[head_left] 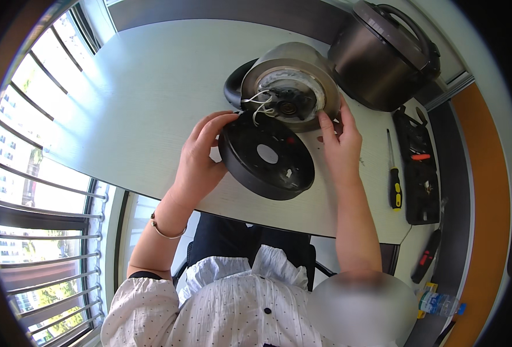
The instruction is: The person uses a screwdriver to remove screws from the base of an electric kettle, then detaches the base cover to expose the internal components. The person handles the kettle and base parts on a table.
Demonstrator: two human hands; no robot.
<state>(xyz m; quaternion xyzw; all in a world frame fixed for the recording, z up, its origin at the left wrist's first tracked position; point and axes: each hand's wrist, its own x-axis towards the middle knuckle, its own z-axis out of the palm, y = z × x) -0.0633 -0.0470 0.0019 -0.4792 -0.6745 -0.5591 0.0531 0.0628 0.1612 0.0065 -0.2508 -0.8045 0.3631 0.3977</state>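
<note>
A: Count of each?
B: One metal kettle [291,65], tipped on its side on the table [152,87]; one round black base [267,176] nearer the person; one screwdriver [393,179]; one cooker [377,61].
A: The fingers?
B: Left hand [205,147]: clamped on the base's rim. Right hand [343,141]: clamped on the kettle's edge.
A: Labels?
B: One, on a bottle [440,303]; too small to read.
</note>
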